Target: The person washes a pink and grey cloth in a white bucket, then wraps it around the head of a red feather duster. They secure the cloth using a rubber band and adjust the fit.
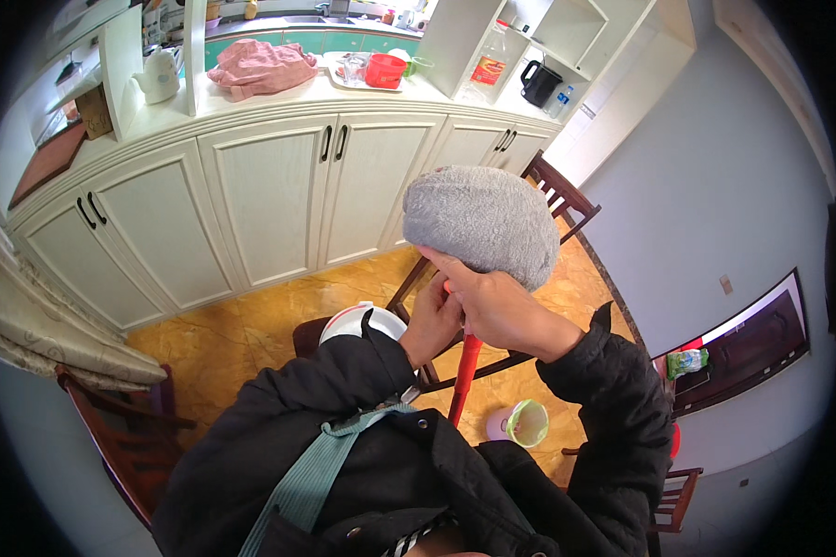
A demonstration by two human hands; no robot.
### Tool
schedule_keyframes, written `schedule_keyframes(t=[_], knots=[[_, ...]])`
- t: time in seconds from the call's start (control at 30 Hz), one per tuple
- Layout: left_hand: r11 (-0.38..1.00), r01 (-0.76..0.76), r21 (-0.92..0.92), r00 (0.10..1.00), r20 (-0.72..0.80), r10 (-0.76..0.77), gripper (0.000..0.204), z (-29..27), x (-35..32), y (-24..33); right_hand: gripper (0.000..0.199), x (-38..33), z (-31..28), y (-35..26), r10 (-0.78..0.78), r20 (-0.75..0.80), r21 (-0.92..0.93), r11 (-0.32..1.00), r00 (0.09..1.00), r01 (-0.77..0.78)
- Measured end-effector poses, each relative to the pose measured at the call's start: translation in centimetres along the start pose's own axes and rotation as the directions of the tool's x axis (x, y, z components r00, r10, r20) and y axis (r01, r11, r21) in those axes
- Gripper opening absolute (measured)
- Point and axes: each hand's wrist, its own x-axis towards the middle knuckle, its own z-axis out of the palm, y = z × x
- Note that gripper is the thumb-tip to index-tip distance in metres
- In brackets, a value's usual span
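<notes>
Mop head, grey and fluffy, is held up close in front of the person, way off the floor, with its red handle running down between the arms toward the orange marble floor. From the head camera, the right hand is wrapped around the top of the handle just under the fuzzy pad, fingers closed on it, which looks like what keeps the head steady at chest height. The left hand sits right next to it, curled against the same spot on the stick, though I can't tell how tight that grip is since the other hand covers most of it. A white bucket with a red rim peeks out just past the left sleeve, and a small pink bin with a green liner sits on the floor beside the handle's lower end. Dark wooden chairs stand behind the mop, white cabinets beyond.
</notes>
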Motion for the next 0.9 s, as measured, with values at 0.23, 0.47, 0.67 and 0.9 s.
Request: schedule_keyframes(t=[0.23,0.47,0.67,0.9], knots=[[0.979,0.151,-0.138,0.985,-0.065,-0.161,0.021,0.0,0.8,0.5,0.081,-1.9,1.6,1.4,-0.126,-0.156,-0.354,0.933,0.98,0.064],[0.939,0.241,-0.244,0.966,-0.032,-0.256,0.022,-0.2,1.4,2.3,0.06,-2.8,3.6,2.5,-0.176,-0.328,-0.422,0.906,0.928,0.023],[0.985,0.141,-0.1,0.984,-0.093,-0.15,0.023,-0.2,1.6,0.7,0.051,-3.6,5.2,3.4,-0.293,-0.39,-0.525,0.85,0.873,0.05],[0.846,-0.131,0.517,0.987,-0.013,0.16,0.02,-1.8,1.1,-1.2,0.049,-5.2,7.6,5.4,-0.278,-0.406,-0.633,0.773,0.87,-0.048]])
